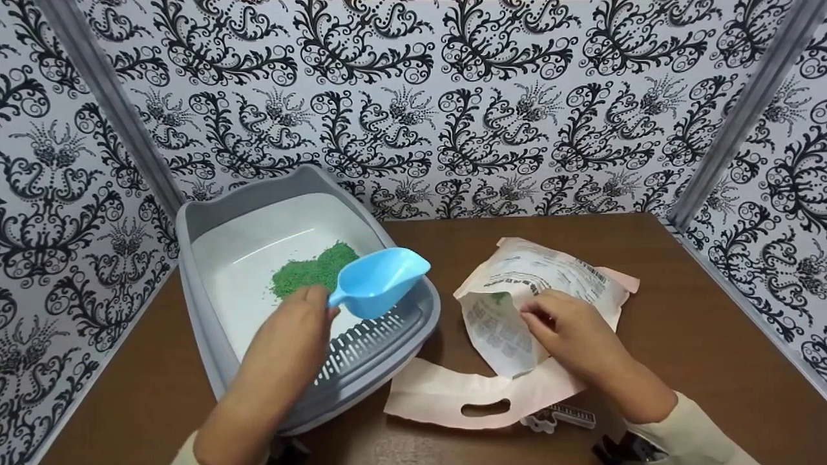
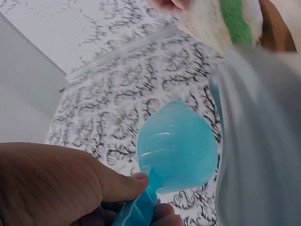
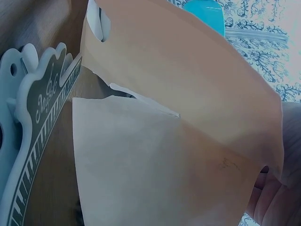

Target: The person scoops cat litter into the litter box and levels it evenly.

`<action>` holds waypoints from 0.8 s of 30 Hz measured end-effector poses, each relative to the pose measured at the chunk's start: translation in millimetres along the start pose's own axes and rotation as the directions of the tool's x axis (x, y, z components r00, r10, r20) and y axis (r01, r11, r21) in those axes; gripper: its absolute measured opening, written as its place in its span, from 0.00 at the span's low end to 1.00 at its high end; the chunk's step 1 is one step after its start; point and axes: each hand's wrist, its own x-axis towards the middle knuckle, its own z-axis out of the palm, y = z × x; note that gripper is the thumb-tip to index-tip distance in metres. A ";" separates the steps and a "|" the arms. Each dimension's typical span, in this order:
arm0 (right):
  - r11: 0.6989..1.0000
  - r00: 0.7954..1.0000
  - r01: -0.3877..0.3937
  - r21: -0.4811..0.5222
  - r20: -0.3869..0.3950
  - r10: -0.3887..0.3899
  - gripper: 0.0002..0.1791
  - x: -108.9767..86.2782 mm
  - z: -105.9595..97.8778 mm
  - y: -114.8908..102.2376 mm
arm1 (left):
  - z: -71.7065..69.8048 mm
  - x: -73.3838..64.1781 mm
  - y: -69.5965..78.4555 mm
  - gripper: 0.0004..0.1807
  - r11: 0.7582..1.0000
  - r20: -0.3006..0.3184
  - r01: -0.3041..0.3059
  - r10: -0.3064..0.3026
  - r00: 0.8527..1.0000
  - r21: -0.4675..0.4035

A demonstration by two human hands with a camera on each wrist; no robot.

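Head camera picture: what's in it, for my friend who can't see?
A person's left hand holds a blue scoop over a gray tray with green grains inside. The right hand pinches the open edge of a bag on the table.

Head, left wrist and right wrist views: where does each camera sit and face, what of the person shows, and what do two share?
Head: on the head, facing forward and down at tray, scoop and bag; left hand, right hand and forearms show.
Left wrist: looks from that wrist past the left hand at the scoop and patterned wall; probably the right hand at top.
Right wrist: looks from that wrist at the bag; part of the right hand shows lower right.
Shared: head and left wrist show the scoop.
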 end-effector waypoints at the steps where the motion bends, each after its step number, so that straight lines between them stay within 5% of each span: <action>1: 1.000 1.000 -0.003 0.005 0.001 0.003 0.09 -0.3 0.4 -0.3 | 1.8 -1.0 2.0 0.09 1.000 0.000 -0.007 0.007 1.000 -0.003; 14: 1.000 1.000 0.008 0.006 -0.012 -0.008 0.10 0.4 -0.2 1.2 | 31.1 1.3 8.3 0.11 0.995 -0.083 -0.096 0.096 0.992 0.006; 24: 0.999 0.999 0.038 -0.001 -0.039 -0.038 0.09 0.8 2.4 1.9 | 45.6 -1.7 13.5 0.11 0.982 -0.182 -0.188 0.188 0.965 0.016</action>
